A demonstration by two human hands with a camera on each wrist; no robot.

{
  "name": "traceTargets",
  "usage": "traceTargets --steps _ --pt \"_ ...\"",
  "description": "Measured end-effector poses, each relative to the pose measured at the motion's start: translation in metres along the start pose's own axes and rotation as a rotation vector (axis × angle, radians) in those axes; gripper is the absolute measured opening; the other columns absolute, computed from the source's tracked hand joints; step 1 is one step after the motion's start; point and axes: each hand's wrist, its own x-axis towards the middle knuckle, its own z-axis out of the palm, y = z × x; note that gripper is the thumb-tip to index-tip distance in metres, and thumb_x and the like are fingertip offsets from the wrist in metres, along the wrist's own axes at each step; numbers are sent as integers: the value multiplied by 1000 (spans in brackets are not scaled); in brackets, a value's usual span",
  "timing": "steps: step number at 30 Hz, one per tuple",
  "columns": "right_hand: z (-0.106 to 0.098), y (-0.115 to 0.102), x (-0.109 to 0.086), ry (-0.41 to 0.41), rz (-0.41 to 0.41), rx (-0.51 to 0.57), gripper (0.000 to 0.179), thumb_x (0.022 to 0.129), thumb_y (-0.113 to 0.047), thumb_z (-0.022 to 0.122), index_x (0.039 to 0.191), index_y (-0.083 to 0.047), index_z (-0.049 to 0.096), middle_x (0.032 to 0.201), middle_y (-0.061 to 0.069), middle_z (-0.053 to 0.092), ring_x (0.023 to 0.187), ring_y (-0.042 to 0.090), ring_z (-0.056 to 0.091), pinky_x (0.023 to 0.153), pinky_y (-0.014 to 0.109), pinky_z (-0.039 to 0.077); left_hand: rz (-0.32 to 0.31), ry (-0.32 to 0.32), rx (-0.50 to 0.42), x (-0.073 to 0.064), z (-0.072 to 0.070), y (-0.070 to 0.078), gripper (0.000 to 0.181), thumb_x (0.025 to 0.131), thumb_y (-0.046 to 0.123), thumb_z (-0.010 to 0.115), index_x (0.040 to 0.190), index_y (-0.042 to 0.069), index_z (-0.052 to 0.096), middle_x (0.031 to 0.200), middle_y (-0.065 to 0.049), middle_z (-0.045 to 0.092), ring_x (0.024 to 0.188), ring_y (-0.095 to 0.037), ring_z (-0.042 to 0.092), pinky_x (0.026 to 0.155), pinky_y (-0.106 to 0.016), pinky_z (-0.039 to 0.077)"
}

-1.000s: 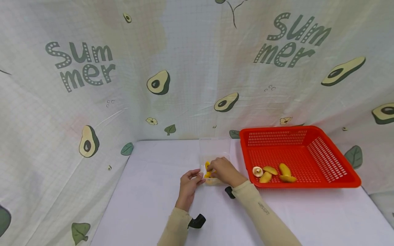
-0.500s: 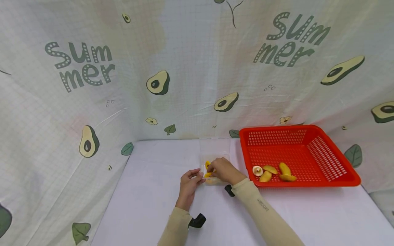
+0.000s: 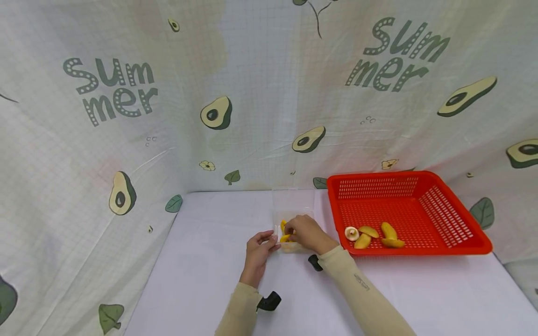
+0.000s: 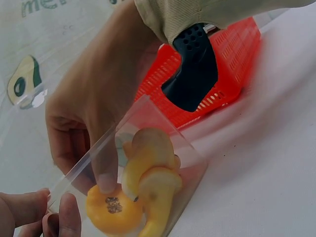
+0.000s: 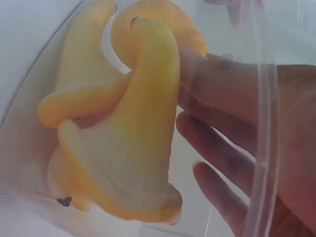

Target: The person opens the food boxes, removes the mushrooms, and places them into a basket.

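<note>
A clear plastic box (image 3: 292,249) with its lid (image 3: 293,199) raised stands on the table, holding several yellow mushrooms (image 4: 160,197). My left hand (image 3: 257,254) pinches the box's left rim between thumb and fingers. My right hand (image 3: 308,233) reaches down inside the box. In the left wrist view, its thumb lies on a round yellow mushroom (image 4: 113,210) with a rough brown patch, and the other fingers curl behind it. Through the box wall in the right wrist view, that round mushroom (image 5: 153,24) sits behind a long-stemmed one (image 5: 158,84).
A red slotted basket (image 3: 386,205) stands to the right of the box. At its front left lie several yellow-brown mushrooms (image 3: 390,232) and a pale round one (image 3: 351,234). A printed cloth backdrop (image 3: 260,154) hangs behind the white table (image 3: 201,261).
The yellow mushrooms by my right fingertips have shifted slightly inside the box. Both hands stay in nearly the same places, and the basket's contents look the same.
</note>
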Motion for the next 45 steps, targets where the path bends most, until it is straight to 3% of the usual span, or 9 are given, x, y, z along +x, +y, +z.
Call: traceTargets --steps 4,11,17,23,30,45 --pt "-2 2 -6 70 -20 -30 10 85 -4 88 90 -10 82 87 0 76 84 21 63 86 41 55 -4 -4 11 1 1 -1 36 98 -6 70 130 -19 59 100 -10 61 81 -13 64 78 -26 66" --pt "-8 5 -20 199 -7 -8 12 86 -5 88 95 -11 81 94 0 78 94 23 65 100 46 53 -20 1 27 4 0 -4 36 99 -4 70 131 -17 60 102 -11 62 83 -13 65 80 -26 66" --pt "-17 4 -35 330 -19 35 17 84 -5 89 97 -13 81 98 1 78 97 23 64 98 45 56 -19 -2 16 4 0 -3 37 99 -6 69 132 -18 58 101 -10 62 80 -13 66 79 -26 66" --pt "-26 6 -49 462 -72 3 20 82 -6 91 97 -13 80 96 -1 78 98 24 67 94 45 56 -16 -3 7 4 0 -2 39 98 -6 70 133 -18 57 100 -8 62 79 -13 65 78 -25 66" --pt "-39 12 -68 555 -87 -8 24 78 -2 93 95 -13 79 94 -1 77 96 23 69 98 49 54 -17 10 10 7 1 -5 38 98 -8 69 133 -19 57 99 -10 61 80 -13 64 77 -24 65" --pt "-65 35 -111 700 -93 -78 34 68 6 95 96 -7 80 95 5 77 94 27 68 90 48 50 -27 26 27 4 0 -5 39 99 -4 71 134 -17 58 105 -12 62 81 -14 65 78 -25 65"
